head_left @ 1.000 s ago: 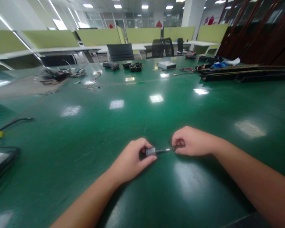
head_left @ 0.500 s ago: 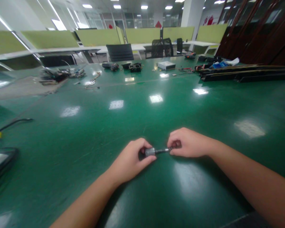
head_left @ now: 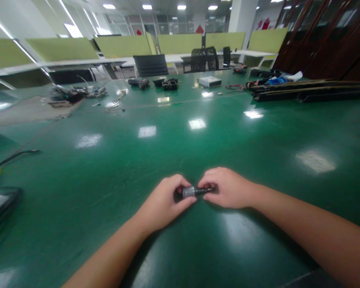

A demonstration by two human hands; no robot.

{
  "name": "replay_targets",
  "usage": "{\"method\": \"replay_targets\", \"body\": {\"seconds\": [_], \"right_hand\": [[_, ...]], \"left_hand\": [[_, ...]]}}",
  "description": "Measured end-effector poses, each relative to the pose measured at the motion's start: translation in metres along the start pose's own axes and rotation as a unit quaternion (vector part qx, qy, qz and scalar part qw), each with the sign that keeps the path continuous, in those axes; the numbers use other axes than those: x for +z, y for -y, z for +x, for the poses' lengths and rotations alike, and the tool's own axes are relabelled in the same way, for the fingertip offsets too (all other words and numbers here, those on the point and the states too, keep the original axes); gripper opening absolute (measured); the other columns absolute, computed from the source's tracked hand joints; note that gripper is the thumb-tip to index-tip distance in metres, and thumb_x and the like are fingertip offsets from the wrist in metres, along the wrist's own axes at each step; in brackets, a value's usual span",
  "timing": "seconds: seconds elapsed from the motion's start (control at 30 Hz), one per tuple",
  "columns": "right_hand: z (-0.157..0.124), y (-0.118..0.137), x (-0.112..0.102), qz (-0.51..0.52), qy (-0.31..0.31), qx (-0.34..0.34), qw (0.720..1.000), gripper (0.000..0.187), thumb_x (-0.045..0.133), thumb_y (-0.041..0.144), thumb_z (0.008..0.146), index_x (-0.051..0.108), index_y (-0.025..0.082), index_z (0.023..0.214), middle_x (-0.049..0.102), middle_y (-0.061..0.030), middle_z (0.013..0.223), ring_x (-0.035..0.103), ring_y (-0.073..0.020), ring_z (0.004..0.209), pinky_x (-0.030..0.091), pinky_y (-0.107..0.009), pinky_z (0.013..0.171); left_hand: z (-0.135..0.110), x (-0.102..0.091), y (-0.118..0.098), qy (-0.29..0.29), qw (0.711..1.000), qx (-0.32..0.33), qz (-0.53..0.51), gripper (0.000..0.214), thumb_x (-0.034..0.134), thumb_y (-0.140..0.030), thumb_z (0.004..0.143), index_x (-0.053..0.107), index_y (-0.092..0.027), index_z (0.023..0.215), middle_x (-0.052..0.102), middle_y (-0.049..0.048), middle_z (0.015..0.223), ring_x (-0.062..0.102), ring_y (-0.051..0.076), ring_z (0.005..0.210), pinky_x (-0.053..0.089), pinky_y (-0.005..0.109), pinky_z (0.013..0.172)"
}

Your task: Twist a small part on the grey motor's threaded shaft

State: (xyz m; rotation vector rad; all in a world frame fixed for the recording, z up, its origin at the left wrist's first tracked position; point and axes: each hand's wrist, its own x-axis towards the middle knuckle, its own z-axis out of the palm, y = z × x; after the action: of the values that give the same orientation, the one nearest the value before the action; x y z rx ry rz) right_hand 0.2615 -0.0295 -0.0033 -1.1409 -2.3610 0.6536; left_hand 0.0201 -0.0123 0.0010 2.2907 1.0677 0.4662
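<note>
Low in the middle of the view, my left hand point(head_left: 169, 200) is closed around a grey metal cylinder point(head_left: 188, 192) with small holes in its side, thumb below and fingers above. From the cylinder's right end a thin dark shaft point(head_left: 199, 191) sticks out toward my right hand point(head_left: 226, 188). The fingers and thumb of that hand are curled about the shaft's outer part, close to the cylinder. Whether a small separate piece sits in the right fingertips is too blurred to tell. Both hands are low over the glossy green tabletop point(head_left: 144, 168).
At the left edge lie a black cable point(head_left: 18, 154) with a yellow tag and a dark-edged device point(head_left: 3, 208). Along the far side are a tangle of parts point(head_left: 78, 94), a silver box point(head_left: 210, 81) and long dark strips point(head_left: 312, 91) at the right.
My right hand has slid left along the shaft, nearer the cylinder, and now covers the shaft's outer end. My left hand keeps its hold, almost still.
</note>
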Motion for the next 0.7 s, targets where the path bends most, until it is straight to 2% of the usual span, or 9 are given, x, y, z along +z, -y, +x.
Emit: {"method": "replay_targets", "body": {"seconds": [0.17,0.53,0.7], "right_hand": [[0.0005,-0.0001,0.0018,0.012,-0.012,0.004,1.0,0.015,0.072,0.016,0.08,0.071,0.02,0.096,0.067,0.0007,0.084,0.058,-0.0126,0.075,0.041,-0.025,0.07],[0.0031,-0.0001,0.0061,0.006,-0.008,-0.017,1.0,0.012,0.07,0.02,0.085,0.072,0.02,0.098,0.07,-0.0011,0.09,0.061,-0.0155,0.083,0.042,-0.029,0.079],[0.0029,0.0,0.0059,0.003,-0.006,-0.022,1.0,0.014,0.07,0.02,0.085,0.072,0.02,0.099,0.07,-0.0018,0.091,0.062,-0.0162,0.084,0.043,-0.029,0.08]], "left_hand": [[0.0001,0.0003,0.0007,0.0,1.0,-0.001,0.007,0.018,0.072,-0.035,0.086,0.064,-0.022,0.097,0.066,0.0012,0.092,0.062,0.02,0.083,0.045,0.032,0.074],[0.0007,0.0003,-0.0024,-0.002,1.0,0.009,0.015,0.023,0.074,-0.033,0.083,0.065,-0.023,0.102,0.067,0.0005,0.091,0.062,0.02,0.083,0.046,0.032,0.075],[0.0005,-0.0023,-0.0047,0.0,0.999,0.024,0.022,0.031,0.078,-0.039,0.079,0.066,-0.023,0.102,0.068,0.001,0.094,0.062,0.021,0.084,0.046,0.032,0.076]]}}
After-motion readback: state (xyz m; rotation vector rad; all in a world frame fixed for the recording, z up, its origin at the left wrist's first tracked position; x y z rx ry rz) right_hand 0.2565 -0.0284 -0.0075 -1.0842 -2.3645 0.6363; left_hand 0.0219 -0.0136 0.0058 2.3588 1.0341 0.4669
